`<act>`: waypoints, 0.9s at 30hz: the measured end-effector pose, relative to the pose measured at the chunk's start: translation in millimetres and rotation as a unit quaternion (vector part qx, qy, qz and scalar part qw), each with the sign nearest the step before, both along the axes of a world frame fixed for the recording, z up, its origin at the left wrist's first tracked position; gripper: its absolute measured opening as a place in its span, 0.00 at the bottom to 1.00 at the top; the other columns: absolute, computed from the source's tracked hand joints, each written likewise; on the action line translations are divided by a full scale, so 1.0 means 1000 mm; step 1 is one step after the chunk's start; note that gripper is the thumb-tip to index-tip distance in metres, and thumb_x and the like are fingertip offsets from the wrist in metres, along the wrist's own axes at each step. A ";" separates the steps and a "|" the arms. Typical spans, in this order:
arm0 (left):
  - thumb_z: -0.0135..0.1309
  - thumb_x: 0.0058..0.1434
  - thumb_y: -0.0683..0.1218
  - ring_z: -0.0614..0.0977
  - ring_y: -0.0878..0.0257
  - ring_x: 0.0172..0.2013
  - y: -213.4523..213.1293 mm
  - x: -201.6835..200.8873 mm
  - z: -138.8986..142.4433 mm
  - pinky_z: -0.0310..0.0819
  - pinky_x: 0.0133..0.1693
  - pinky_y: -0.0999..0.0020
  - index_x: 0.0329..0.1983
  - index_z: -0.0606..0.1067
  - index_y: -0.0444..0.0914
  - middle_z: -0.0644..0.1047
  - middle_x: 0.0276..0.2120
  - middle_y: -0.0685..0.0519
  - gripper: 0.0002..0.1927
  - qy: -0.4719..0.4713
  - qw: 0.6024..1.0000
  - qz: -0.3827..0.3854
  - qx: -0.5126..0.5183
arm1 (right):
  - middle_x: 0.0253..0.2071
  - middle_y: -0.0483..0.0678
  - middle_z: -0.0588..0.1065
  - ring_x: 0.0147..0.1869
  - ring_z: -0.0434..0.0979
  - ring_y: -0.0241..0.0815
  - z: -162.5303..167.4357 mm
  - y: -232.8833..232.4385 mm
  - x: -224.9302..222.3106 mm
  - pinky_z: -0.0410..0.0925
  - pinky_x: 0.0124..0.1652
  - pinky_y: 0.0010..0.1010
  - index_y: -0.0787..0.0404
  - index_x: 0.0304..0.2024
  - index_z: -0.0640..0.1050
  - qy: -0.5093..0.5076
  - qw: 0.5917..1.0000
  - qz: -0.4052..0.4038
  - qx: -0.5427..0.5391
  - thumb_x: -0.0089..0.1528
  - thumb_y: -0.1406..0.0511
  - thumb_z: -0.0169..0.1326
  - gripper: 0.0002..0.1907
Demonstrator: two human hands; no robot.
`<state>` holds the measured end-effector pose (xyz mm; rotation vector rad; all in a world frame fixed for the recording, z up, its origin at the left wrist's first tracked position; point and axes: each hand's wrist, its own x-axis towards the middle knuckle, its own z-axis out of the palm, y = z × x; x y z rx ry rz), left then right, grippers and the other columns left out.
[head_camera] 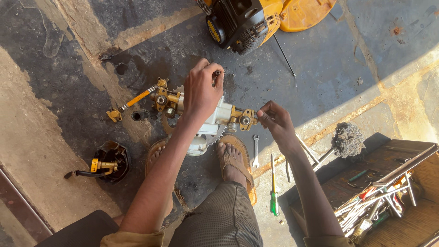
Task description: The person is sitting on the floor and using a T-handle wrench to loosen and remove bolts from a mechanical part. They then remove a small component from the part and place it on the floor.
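A grey pump body (208,126) with brass fittings sits on the stained concrete floor (320,68), braced between sandalled feet. The left hand (201,91) presses on top, grip closed on a small part; the right hand (276,122) pinches the brass end fitting (243,120).

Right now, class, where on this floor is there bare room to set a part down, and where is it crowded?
Bare floor lies far left, beyond the black cup, and upper right between the yellow engine and wire brush. It is crowded around the pump under both hands, and by the toolbox.
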<state>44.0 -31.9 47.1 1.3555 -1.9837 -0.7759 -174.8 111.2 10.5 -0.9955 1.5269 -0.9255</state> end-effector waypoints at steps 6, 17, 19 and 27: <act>0.60 0.61 0.38 0.80 0.60 0.29 0.003 -0.001 0.004 0.74 0.32 0.60 0.34 0.80 0.34 0.76 0.32 0.49 0.01 -0.020 1.000 0.009 0.009 | 0.34 0.43 0.77 0.39 0.77 0.36 0.001 0.002 0.003 0.70 0.39 0.28 0.57 0.41 0.75 0.022 0.999 -0.010 0.032 0.64 0.57 0.54 0.11; 0.60 0.60 0.37 0.82 0.59 0.31 0.004 0.000 0.005 0.76 0.33 0.60 0.34 0.80 0.34 0.77 0.33 0.49 0.01 -0.018 1.000 0.011 0.004 | 0.35 0.49 0.73 0.42 0.74 0.41 0.005 0.006 0.006 0.69 0.42 0.32 0.59 0.41 0.74 -0.018 1.000 0.001 0.024 0.70 0.58 0.55 0.11; 0.60 0.60 0.38 0.82 0.58 0.31 0.004 0.002 0.006 0.76 0.34 0.59 0.34 0.80 0.34 0.77 0.33 0.49 0.01 -0.024 0.999 0.014 0.018 | 0.35 0.50 0.73 0.40 0.73 0.41 0.010 0.006 0.009 0.68 0.41 0.32 0.58 0.41 0.73 -0.037 0.999 -0.001 0.015 0.71 0.60 0.54 0.09; 0.61 0.59 0.38 0.82 0.58 0.31 0.003 0.002 0.004 0.76 0.33 0.59 0.33 0.80 0.34 0.77 0.33 0.49 0.01 -0.027 0.999 0.020 0.008 | 0.26 0.46 0.72 0.32 0.71 0.35 0.018 0.005 0.016 0.66 0.37 0.27 0.61 0.37 0.74 -0.053 0.997 -0.038 0.051 0.72 0.57 0.50 0.15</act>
